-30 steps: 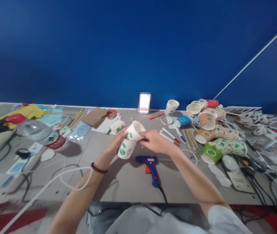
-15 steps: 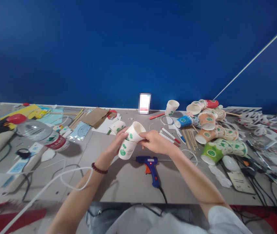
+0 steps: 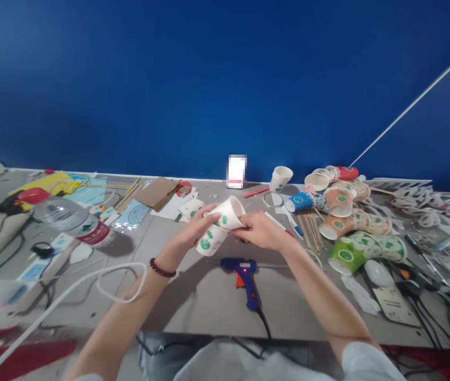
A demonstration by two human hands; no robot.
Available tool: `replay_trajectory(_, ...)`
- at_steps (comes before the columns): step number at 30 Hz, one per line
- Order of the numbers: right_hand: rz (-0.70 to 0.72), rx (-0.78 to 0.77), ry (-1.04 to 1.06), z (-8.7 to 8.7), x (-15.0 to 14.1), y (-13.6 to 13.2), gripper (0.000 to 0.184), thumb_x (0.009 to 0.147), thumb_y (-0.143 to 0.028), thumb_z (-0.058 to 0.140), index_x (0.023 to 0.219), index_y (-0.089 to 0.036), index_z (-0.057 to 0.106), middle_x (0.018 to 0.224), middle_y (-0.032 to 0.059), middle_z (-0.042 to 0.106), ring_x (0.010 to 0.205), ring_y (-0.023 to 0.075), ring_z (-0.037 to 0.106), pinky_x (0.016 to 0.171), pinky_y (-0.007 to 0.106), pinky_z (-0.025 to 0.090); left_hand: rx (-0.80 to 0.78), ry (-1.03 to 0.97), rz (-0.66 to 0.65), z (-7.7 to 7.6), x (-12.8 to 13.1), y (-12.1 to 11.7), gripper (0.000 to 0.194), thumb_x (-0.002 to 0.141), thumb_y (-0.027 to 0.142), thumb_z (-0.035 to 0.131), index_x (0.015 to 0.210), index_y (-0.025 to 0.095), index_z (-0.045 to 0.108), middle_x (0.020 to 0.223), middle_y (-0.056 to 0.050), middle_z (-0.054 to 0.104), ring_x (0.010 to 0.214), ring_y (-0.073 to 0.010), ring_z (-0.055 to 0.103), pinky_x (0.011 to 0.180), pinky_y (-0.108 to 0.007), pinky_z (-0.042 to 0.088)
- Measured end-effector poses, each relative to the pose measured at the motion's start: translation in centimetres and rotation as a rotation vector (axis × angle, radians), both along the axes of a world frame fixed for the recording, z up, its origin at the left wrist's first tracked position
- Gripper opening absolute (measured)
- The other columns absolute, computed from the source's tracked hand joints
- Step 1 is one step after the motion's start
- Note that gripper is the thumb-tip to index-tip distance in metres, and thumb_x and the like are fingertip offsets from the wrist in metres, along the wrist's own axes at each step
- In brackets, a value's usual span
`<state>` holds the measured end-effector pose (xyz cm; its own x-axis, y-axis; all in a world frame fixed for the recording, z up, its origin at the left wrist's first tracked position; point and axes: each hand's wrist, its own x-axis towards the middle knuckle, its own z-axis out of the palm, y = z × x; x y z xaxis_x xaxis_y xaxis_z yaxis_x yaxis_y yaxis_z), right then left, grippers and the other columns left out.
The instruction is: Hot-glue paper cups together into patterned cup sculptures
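Above the middle of the grey table (image 3: 209,301) I hold two white paper cups with green dots pressed together. My left hand (image 3: 193,228) is closed around the lower cup (image 3: 209,242), which points down and toward me. My right hand (image 3: 262,229) pinches the upper cup (image 3: 230,212), whose open mouth faces up and to the right. The two cups touch at an angle. A blue hot glue gun (image 3: 244,272) with an orange trigger and a lit red light lies on the table just below my hands.
A heap of coloured paper cups (image 3: 346,222) lies at the right, with wooden sticks and pens (image 3: 288,225) beside it. A plastic water bottle (image 3: 74,222) lies at the left, near cardboard, rulers and cables. A white cord (image 3: 90,288) loops across the front left.
Both hands and the two cups have shifted slightly up and right in the view, mostly from my head moving. The grip on the cups is the same.
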<state>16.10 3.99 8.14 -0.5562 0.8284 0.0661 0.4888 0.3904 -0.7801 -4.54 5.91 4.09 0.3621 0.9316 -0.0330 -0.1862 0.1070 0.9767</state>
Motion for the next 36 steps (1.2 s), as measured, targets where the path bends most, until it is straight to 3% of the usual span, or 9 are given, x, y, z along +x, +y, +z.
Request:
replay_trajectory(4,-0.052,0.013,0.007,0.0,1.0,0.3,0.026,0.087,-0.036,0.064,0.071,-0.017,0.072,0.064,0.0017,0.072,0.052,0.0134,0.061,0.053,0.023,0.043,0.039,-0.002,-0.112,1.5,1.1,0.9,0.059,0.072,0.051,0.072,0.117,0.013,0.065,0.097,-0.011,0.072,0.076,-0.0201,0.066,0.063,-0.027,0.049)
replay_trajectory(10,-0.099,0.153,0.016,0.5,2.2,0.3,0.022,0.087,-0.034,0.065,0.073,-0.019,0.074,0.064,0.0019,0.074,0.058,0.0166,0.065,0.054,0.024,0.045,0.058,-0.031,-0.171,2.6,2.4,1.9,0.059,0.072,0.05,0.073,0.118,0.013,0.065,0.095,-0.01,0.071,0.075,-0.0196,0.065,0.062,-0.026,0.05)
replay_trajectory(21,-0.071,0.155,-0.001,0.2,1.6,0.0,0.023,0.087,-0.026,0.064,0.065,-0.02,0.069,0.063,-0.0002,0.073,0.057,0.0141,0.064,0.057,0.023,0.045,0.036,-0.018,-0.172,1.4,1.4,2.0,0.059,0.073,0.049,0.073,0.12,0.015,0.065,0.095,-0.008,0.071,0.074,-0.0182,0.065,0.061,-0.024,0.049)
replay_trajectory(28,-0.082,0.155,0.004,0.2,1.5,0.0,0.024,0.088,-0.026,0.064,0.066,-0.019,0.068,0.065,-0.0007,0.073,0.059,0.0141,0.065,0.06,0.023,0.046,0.024,-0.036,-0.167,1.8,1.6,1.9,0.057,0.074,0.048,0.072,0.119,0.014,0.066,0.091,-0.009,0.072,0.073,-0.0189,0.065,0.06,-0.025,0.049)
replay_trajectory(32,-0.096,0.162,-0.007,0.3,1.5,-0.1,0.02,0.088,-0.031,0.065,0.073,-0.019,0.07,0.069,0.0014,0.074,0.064,0.0165,0.066,0.062,0.025,0.047,0.072,-0.055,-0.174,2.2,1.6,1.7,0.052,0.077,0.047,0.071,0.116,0.014,0.068,0.096,-0.01,0.072,0.077,-0.0202,0.066,0.063,-0.026,0.05)
replay_trajectory(36,-0.088,0.146,0.013,0.9,1.6,-0.4,0.014,0.086,-0.032,0.068,0.093,-0.02,0.07,0.085,0.0026,0.075,0.068,0.0161,0.067,0.065,0.025,0.049,0.067,-0.104,-0.181,3.1,1.7,1.0,0.052,0.082,0.048,0.066,0.122,0.014,0.066,0.101,-0.011,0.073,0.083,-0.0238,0.068,0.069,-0.029,0.051)
